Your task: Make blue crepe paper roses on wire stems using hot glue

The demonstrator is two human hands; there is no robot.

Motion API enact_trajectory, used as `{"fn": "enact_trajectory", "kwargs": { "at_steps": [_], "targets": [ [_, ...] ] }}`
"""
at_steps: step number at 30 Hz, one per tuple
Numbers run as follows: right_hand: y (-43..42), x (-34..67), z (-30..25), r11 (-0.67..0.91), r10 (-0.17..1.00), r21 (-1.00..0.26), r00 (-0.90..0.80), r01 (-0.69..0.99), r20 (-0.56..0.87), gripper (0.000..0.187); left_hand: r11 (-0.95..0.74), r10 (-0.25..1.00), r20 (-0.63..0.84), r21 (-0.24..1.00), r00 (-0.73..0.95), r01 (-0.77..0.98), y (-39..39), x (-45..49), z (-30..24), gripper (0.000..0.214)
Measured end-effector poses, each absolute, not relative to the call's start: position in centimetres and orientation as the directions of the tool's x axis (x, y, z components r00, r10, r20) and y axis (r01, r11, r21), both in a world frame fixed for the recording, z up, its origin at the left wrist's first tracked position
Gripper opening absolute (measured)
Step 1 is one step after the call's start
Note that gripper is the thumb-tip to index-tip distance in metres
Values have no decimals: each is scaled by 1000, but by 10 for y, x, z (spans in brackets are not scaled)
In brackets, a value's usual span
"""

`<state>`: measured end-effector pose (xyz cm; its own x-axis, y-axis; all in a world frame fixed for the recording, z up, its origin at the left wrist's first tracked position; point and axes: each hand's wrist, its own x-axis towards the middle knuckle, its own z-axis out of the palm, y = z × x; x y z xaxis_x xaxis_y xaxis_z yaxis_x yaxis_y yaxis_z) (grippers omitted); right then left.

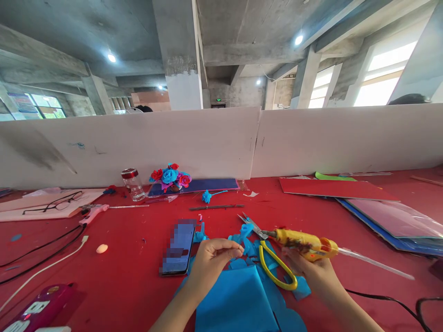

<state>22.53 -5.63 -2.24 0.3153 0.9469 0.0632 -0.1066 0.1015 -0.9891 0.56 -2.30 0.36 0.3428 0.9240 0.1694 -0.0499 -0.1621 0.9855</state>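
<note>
My right hand (316, 272) grips a yellow glue gun (304, 242) with its nozzle pointing left and a clear glue stick trailing to the right. My left hand (212, 260) is pinched shut at the fingertips on something too small to make out, close to the nozzle. Under both hands lie blue foam sheets (238, 299) and blue scraps. Yellow-handled scissors (273, 263) lie open between the hands. A phone (178, 246) rests just left of my left hand.
On the red table (131, 276): a small bouquet of blue and red foam flowers (170, 176), a glass jar (132, 184), a pink glue gun (93, 213), glasses (55, 203), cables, a power strip (38, 311), coloured sheets (346, 189) at right. A white partition (207, 138) stands behind.
</note>
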Motion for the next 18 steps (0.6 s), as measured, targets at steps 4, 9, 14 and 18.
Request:
{"fn": "enact_trajectory", "kwargs": {
  "at_steps": [4, 9, 14, 18],
  "targets": [
    [-57, 226, -28, 54, 960, -998, 276, -13, 48, 34, 2, 914, 18, 999, 405, -48, -22, 8, 5, 16],
    [-58, 220, -24, 104, 964, -993, 241, 53, 114, 32, 42, 914, -20, 998, 405, -46, -20, 10, 3, 15],
    [-57, 215, -18, 157, 965, -975, 187, 160, 186, 31, 27, 927, -22, 1000, 376, -7, -18, 10, -2, 16],
    [-54, 215, -20, 146, 960, -966, 207, 214, 191, 26, 11, 926, -7, 1000, 378, -8, -18, 9, -4, 19]
  ]
}}
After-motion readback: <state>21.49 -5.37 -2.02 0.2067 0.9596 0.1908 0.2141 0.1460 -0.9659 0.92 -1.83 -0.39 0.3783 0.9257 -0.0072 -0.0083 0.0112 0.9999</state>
